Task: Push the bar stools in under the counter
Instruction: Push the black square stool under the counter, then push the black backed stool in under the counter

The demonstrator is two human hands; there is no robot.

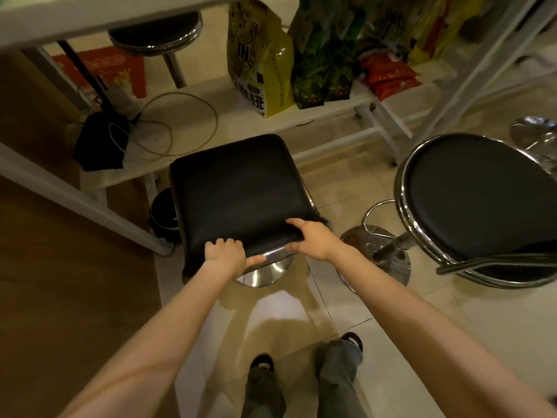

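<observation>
Currently: square stool (241, 188), just short of the worktop (90, 19). Left hand (224, 254) and right hand (310, 239) each curl round its near seat edge. We push evenly, base (265, 274) sliding flat, clear of the low shelf (316, 116).

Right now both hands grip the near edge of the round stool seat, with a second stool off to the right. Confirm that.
Not quite: the head view shows the left hand and right hand gripping the square stool seat. The round stool stands untouched to the right.
</observation>
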